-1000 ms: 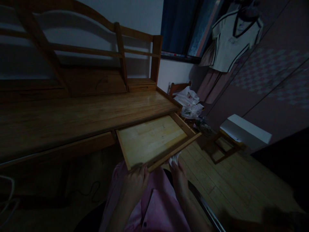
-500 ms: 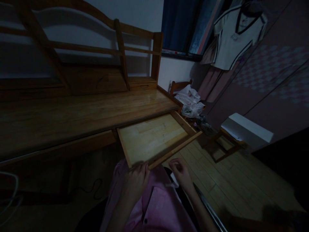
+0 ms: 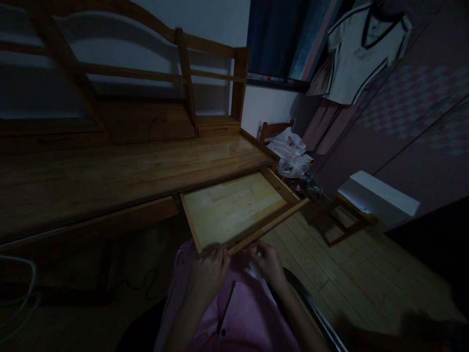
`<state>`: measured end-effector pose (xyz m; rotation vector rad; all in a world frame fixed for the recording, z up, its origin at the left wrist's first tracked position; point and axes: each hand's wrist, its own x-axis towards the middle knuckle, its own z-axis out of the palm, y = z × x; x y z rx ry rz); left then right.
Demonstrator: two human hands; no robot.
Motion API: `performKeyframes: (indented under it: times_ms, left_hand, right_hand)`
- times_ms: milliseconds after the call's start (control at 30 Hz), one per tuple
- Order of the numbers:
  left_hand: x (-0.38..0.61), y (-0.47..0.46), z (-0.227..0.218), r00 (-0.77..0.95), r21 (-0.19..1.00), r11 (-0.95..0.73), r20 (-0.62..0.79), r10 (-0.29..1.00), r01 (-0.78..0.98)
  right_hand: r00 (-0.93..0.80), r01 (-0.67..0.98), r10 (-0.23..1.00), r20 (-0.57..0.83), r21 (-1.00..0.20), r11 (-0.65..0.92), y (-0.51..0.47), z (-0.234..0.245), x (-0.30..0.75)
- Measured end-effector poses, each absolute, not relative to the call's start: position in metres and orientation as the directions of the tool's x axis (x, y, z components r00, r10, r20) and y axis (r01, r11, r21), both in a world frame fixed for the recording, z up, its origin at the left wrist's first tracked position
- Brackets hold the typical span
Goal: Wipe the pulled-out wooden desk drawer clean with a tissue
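A shallow wooden drawer (image 3: 266, 227) is pulled out from under the desktop, and no objects show on its pale bottom. My left hand (image 3: 208, 270) is closed over the left part of the drawer's front edge, thumb on top. Right of it, my right hand (image 3: 270, 264) is closed around a crumpled white tissue (image 3: 253, 270), which hangs partly below the fingers. Those fingers are at the outer face of the drawer front; in the dim light I cannot tell how firmly they touch it.
The wooden desk (image 3: 120, 168) carries a shelf unit (image 3: 188, 80) at its back. White plastic bags (image 3: 291, 149) lie on a chair beyond the right end. A wooden stool (image 3: 335, 222) bearing a white box-like item (image 3: 384, 190) stands at right. A white cable (image 3: 31, 278) loops at left.
My right hand has moved left and up to the drawer front, bringing the white tissue with it. My left hand keeps its hold on the drawer edge. The view has shifted slightly.
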<state>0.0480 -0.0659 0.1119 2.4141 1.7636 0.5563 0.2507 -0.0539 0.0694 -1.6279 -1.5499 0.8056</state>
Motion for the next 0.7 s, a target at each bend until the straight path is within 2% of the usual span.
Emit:
performKeyframes:
  times_ms: [367,500,700]
  left_hand:
    - [0.047,-0.066,0.113,0.282,0.282,-0.330,0.200,0.938,0.901]
    - [0.047,-0.066,0.113,0.284,0.275,-0.332,0.202,0.937,0.902]
    - [0.047,-0.064,0.108,0.289,0.306,-0.334,0.184,0.939,0.891]
  right_hand:
    - [0.011,0.509,0.997,-0.078,-0.858,-0.073,-0.056,0.066,0.233]
    - [0.065,0.531,0.995,-0.078,-0.841,-0.100,-0.054,0.059,0.226]
    - [0.076,0.474,0.995,-0.058,-0.876,-0.087,-0.054,0.051,0.227]
